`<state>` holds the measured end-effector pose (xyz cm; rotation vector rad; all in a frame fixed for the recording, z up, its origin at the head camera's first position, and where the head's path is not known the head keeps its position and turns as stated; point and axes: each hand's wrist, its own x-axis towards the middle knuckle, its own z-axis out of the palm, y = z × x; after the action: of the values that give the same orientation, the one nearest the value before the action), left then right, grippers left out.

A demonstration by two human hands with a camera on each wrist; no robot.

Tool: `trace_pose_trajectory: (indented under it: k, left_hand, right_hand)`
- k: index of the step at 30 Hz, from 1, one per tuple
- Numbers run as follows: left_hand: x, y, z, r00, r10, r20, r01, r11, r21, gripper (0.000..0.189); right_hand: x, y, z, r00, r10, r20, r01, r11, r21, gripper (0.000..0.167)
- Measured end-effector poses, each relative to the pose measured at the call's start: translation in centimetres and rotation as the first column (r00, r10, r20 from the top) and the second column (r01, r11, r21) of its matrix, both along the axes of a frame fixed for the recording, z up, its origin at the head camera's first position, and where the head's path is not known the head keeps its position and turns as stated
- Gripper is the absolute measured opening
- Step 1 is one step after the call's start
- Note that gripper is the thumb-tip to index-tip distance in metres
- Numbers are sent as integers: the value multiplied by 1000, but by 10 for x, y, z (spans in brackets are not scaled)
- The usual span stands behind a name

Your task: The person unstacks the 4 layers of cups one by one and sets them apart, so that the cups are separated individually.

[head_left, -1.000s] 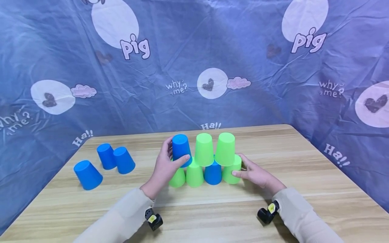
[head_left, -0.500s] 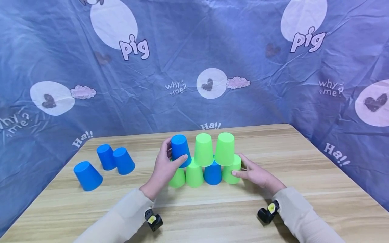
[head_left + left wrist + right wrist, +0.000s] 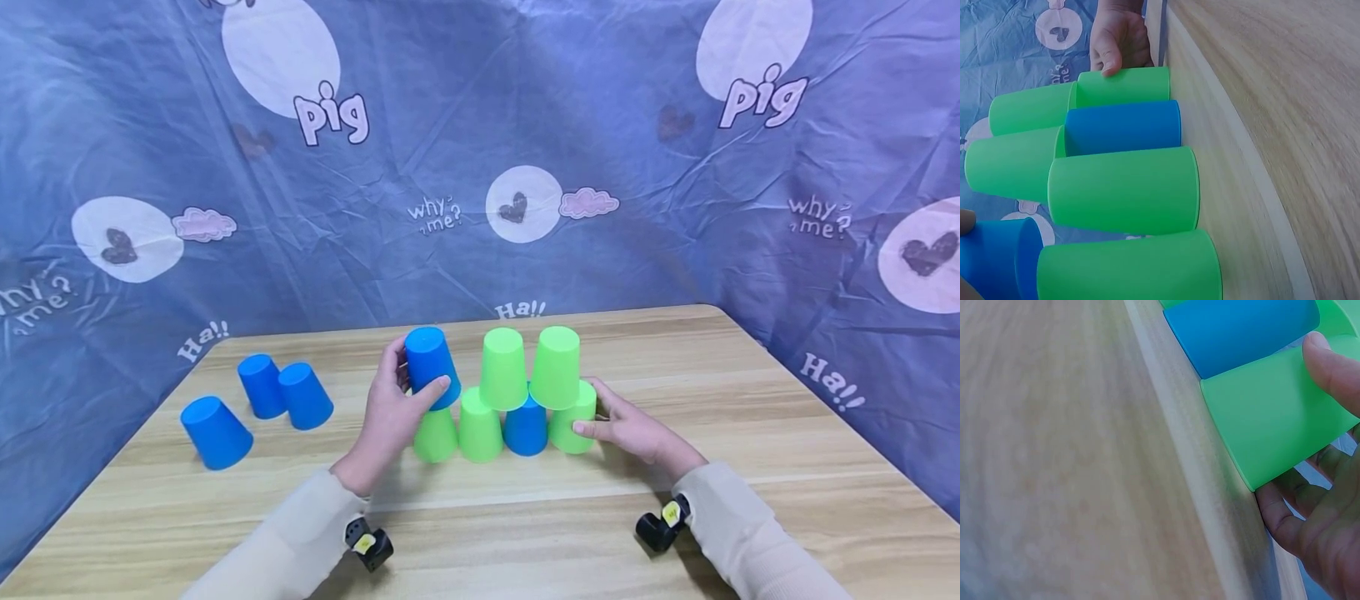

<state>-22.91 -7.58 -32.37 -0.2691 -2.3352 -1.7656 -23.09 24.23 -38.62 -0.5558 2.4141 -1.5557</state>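
My left hand (image 3: 390,408) grips an upside-down blue cup (image 3: 432,367), thumb in front and fingers behind. This cup overlaps the top of the leftmost green cup (image 3: 435,437) of a bottom row. Rightward in that row stand a green cup (image 3: 481,427), a blue cup (image 3: 526,427) and another green cup (image 3: 573,421). My right hand (image 3: 626,427) holds this last cup at its right side, the thumb (image 3: 1329,369) lying along it. Two green cups (image 3: 504,371) sit upside down on the row as a second level. In the left wrist view, the held blue cup (image 3: 997,262) is partly cut off.
Three more blue cups (image 3: 217,433) stand upside down at the left of the wooden table (image 3: 510,533). Behind the table's far edge hangs a blue printed cloth (image 3: 450,125). A small black camera (image 3: 369,546) is worn on each wrist.
My left hand and its blue cup have shifted left, widening the gap to the upper green cups. The leftmost bottom green cup has moved slightly left. My right hand stays in place.
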Motion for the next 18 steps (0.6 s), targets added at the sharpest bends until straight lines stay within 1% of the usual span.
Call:
trace_pose_trajectory:
  k: [3, 12, 18]
  left_hand:
    - [1, -5, 1, 1000, 2, -9, -2, 1000, -5, 65]
    - [6, -23, -1, 1000, 3, 0, -3, 1000, -12, 65]
    - [9, -35, 0, 999, 39, 8, -39, 998, -42, 67]
  right_hand:
    - [0, 0, 1, 1000, 2, 3, -2, 1000, -4, 67]
    - [0, 0, 1, 1000, -2, -2, 2, 1000, -5, 65]
    - [0, 0, 1, 1000, 1, -3, -1, 1000, -3, 66]
